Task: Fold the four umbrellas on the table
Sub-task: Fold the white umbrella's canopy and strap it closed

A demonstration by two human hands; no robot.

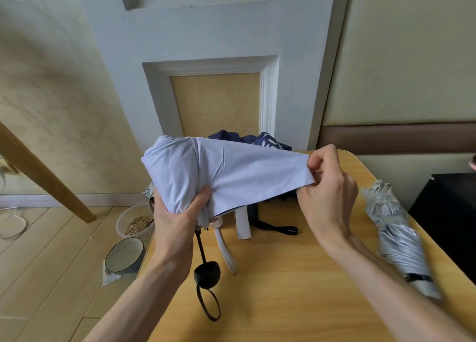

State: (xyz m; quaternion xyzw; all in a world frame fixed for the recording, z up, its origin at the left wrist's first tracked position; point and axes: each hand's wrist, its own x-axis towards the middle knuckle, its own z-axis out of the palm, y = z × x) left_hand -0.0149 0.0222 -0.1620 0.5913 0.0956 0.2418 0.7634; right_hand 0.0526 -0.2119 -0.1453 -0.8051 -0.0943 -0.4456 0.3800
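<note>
Pleating step, judged: left hand [177, 213] grips the lilac umbrella [219, 171] above the surface [296, 290], right hand [327, 187] pinches a canopy panel taut; next, wrap panel round shaft, fasten strap.

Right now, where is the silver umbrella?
The silver umbrella lies on the table at the right of the head view, near the table's right edge, outside the right forearm.

Lavender umbrella [206, 171] between both hands
</note>
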